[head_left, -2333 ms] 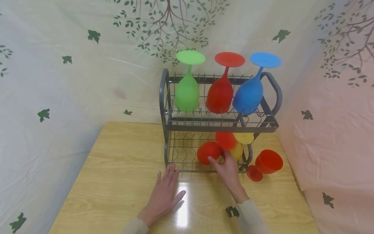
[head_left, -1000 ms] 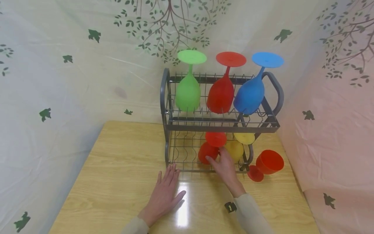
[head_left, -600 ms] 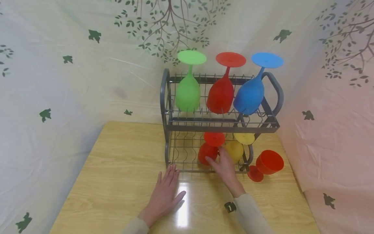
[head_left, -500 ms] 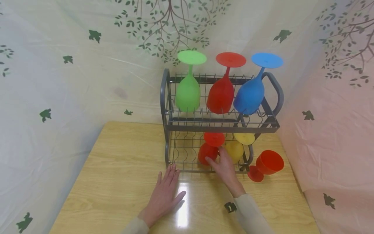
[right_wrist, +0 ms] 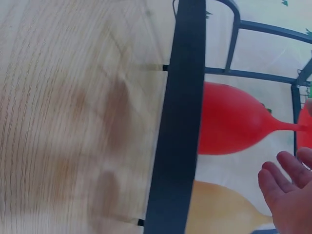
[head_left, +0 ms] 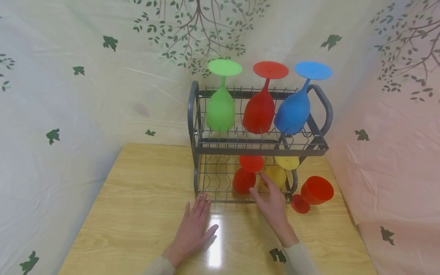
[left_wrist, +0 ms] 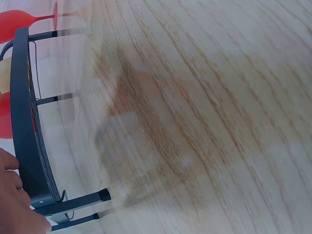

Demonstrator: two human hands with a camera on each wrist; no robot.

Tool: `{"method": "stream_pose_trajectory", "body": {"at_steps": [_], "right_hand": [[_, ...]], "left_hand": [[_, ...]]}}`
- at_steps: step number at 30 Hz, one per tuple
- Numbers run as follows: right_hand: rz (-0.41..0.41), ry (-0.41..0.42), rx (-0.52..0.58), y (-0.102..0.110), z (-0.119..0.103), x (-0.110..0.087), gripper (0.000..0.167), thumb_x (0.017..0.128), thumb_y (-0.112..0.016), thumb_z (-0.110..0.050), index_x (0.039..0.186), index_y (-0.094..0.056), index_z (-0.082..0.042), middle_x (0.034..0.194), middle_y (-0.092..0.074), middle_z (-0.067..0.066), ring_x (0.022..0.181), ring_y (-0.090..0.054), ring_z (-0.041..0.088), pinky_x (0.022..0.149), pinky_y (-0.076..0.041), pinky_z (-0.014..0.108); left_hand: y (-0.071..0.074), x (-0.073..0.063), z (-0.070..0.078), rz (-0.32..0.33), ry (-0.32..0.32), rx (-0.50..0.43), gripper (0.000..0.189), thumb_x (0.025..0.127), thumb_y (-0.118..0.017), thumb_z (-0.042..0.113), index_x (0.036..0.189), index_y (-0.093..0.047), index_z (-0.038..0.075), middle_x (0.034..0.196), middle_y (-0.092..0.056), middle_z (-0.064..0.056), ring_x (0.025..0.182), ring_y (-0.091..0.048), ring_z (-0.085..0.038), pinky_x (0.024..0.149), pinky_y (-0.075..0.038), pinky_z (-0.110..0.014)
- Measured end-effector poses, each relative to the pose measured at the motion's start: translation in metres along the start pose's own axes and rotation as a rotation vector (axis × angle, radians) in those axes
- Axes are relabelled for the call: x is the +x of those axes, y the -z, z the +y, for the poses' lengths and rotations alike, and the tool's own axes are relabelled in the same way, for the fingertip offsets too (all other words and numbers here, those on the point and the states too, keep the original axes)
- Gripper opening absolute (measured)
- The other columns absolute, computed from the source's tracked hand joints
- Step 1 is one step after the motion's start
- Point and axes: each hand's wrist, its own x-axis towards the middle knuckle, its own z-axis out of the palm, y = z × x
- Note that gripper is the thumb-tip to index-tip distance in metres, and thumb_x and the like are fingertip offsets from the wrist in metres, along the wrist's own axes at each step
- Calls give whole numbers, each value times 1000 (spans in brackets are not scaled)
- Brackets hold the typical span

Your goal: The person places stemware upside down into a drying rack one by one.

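An upside-down red goblet [head_left: 244, 181] stands on the lower tier of a two-tier dish rack [head_left: 261, 151]. Just right of that goblet is my right hand [head_left: 273, 208], its fingers spread and holding nothing. In the right wrist view a gap shows between this hand [right_wrist: 292, 195] and the red goblet's bowl [right_wrist: 231, 119]. Behind the hand, a yellow goblet [head_left: 280, 176] is also upside down. My left hand [head_left: 190, 233] lies flat on the table with its fingertips at the rack's front left edge; the left wrist view shows its fingers [left_wrist: 12, 187] against the rack frame.
Green [head_left: 220, 110], red [head_left: 259, 112] and blue [head_left: 293, 110] goblets stand upside down on the upper tier, the blue one leaning. Another red goblet [head_left: 311, 193] lies on its side on the wooden table [head_left: 137, 214], right of the rack. Fabric walls enclose the table.
The lower red goblet first shifted left and stood straighter in my right hand. Since half a second ago the right hand has let go and drawn back right. My left hand stayed put.
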Motion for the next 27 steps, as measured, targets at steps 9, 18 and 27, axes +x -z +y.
{"method": "stream_pose_trajectory", "body": {"at_steps": [9, 18, 27], "right_hand": [[198, 202, -6, 25, -1, -14, 54, 79, -84, -4, 130, -68, -1, 128, -71, 15, 106, -66, 38, 99, -45, 13], [300, 286, 48, 50, 2, -17, 50, 88, -83, -22, 128, -68, 5, 124, -71, 22, 118, -63, 9, 103, -44, 13], [349, 315, 17, 72, 9, -18, 63, 98, -71, -46, 129, -66, 8, 124, -69, 26, 127, -59, 3, 107, -43, 16]], "left_hand": [[3, 0, 0, -9, 7, -14, 81, 97, -64, 47, 156, -39, -3, 168, -24, -22, 155, -22, -40, 119, -25, -68], [2, 1, -1, -5, 4, -14, 81, 97, -65, 46, 156, -40, -3, 167, -25, -23, 154, -23, -40, 118, -25, -68], [2, 1, -1, -3, 0, -24, 81, 97, -65, 47, 156, -40, -3, 167, -25, -23, 155, -22, -39, 119, -24, -69]]}}
